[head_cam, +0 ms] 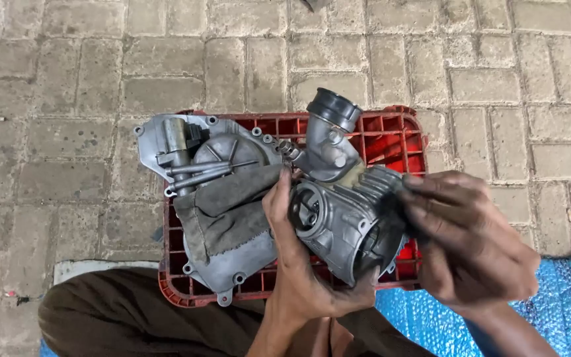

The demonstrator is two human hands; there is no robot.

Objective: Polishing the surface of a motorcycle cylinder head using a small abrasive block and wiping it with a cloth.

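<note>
Both hands hold a grey cast-metal cylinder head [342, 228] over a red ribbed plastic tray [391, 135]: left hand [295, 264] cradles it from below, right hand [464, 241] closes over its finned end. A dull crankcase cover [193, 155] and soiled cloth [229, 211] lie on the tray; the head appears stripped, its black rubber intake pipe [328, 122] attached.

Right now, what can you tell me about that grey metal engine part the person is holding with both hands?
The grey metal engine part looks like cast aluminium, dull and a little grimy. It has a round opening facing the camera, cooling fins along its upper right side, and a curved intake pipe with a black rubber mouth rising from its top. It is held tilted above a red plastic crate. The left hand cups it from below and the left; the right hand grips the finned end.
</note>
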